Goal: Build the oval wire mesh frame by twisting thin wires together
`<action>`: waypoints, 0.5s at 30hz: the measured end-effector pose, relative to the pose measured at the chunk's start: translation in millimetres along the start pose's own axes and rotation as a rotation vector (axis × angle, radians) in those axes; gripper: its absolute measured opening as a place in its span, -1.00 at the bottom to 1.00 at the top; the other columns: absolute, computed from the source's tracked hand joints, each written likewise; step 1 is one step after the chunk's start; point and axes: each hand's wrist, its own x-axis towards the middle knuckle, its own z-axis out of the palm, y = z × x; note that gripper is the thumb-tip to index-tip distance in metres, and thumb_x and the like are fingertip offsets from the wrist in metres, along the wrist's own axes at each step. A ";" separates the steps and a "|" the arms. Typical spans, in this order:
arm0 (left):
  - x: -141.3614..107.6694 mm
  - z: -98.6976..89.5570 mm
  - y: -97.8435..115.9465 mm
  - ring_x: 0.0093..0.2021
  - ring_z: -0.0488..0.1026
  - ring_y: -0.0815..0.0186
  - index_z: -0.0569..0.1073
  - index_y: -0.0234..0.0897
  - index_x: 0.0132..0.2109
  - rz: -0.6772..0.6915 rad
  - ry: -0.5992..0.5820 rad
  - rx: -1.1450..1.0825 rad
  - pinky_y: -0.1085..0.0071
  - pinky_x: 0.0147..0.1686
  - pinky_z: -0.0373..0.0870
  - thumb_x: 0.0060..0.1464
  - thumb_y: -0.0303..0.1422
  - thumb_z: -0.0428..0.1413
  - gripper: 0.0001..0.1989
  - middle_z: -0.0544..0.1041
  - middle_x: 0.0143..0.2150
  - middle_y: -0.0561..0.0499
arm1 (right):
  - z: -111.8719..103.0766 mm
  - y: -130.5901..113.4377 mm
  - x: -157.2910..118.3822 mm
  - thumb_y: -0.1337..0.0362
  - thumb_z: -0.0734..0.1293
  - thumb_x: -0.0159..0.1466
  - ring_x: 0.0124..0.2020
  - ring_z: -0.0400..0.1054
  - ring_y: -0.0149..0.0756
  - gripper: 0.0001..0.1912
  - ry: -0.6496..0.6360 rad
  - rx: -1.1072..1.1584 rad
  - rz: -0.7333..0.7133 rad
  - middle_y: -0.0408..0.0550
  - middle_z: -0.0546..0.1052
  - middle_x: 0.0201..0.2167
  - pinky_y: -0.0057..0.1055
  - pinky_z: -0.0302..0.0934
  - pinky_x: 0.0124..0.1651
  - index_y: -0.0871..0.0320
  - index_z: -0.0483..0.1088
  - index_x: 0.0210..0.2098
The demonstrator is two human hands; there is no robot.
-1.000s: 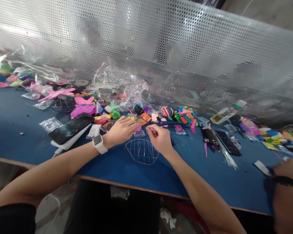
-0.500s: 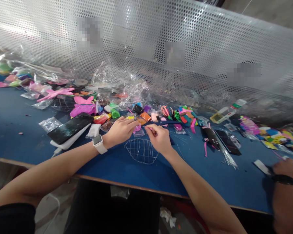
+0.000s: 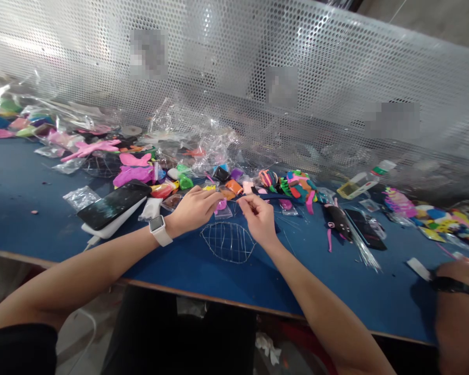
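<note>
A leaf-shaped wire frame with crossing wires (image 3: 229,242) lies flat on the blue table (image 3: 172,271), just below my hands. My left hand (image 3: 197,208), with a white watch (image 3: 160,230) on its wrist, is closed above the table, its fingertips pinched on something I cannot make out. To its right, my right hand (image 3: 258,214) is closed in a pinch beside the upper right of the frame; what lies between its fingertips is too small to name. A small bag with pink clay (image 3: 221,207) rests between the two hands.
Bagged coloured clay and clear wrappers line the mesh panel (image 3: 226,52). Stacked phones (image 3: 115,204) lie at left. At right are a black clay figure (image 3: 338,221), a wire bundle (image 3: 365,252), a phone (image 3: 363,228), a bottle (image 3: 365,179) and another person's arm (image 3: 459,317).
My right hand has shifted slightly right and its fingers have changed posture. My left hand has hardly moved. The other person's hand at the right edge has moved down a little.
</note>
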 end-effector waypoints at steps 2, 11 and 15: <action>0.2 -0.3 -0.5 -0.19 0.68 0.23 0.58 -0.24 0.08 -0.002 -0.007 0.009 0.23 -0.08 0.43 0.58 -0.41 -0.03 -0.73 0.76 -0.11 -0.04 | -1.2 1.4 1.7 -0.18 0.48 0.40 -0.49 0.22 -0.35 -0.56 0.019 0.020 0.007 -0.18 0.42 -0.50 -0.33 0.11 -0.40 0.08 0.59 -0.28; -0.3 0.6 -1.0 -0.17 0.69 0.23 0.58 -0.24 0.09 -0.008 -0.012 0.005 0.24 -0.10 0.42 0.59 -0.40 -0.03 -0.73 0.75 -0.10 -0.05 | 1.0 16.7 8.7 -0.22 0.33 0.49 -0.68 -0.06 -0.43 -0.57 0.017 0.157 0.095 -0.42 0.05 -0.64 -0.37 0.19 -0.53 -0.01 0.39 -0.23; -0.4 0.2 -1.4 -0.17 0.69 0.23 0.58 -0.23 0.09 -0.012 -0.031 -0.001 0.24 -0.10 0.42 0.58 -0.41 -0.03 -0.73 0.75 -0.10 -0.04 | 1.5 14.8 13.5 -0.18 0.15 0.58 -0.70 -0.12 -0.39 -0.58 -0.020 0.138 0.045 -0.43 -0.06 -0.62 -0.31 0.25 -0.54 -0.04 0.33 -0.22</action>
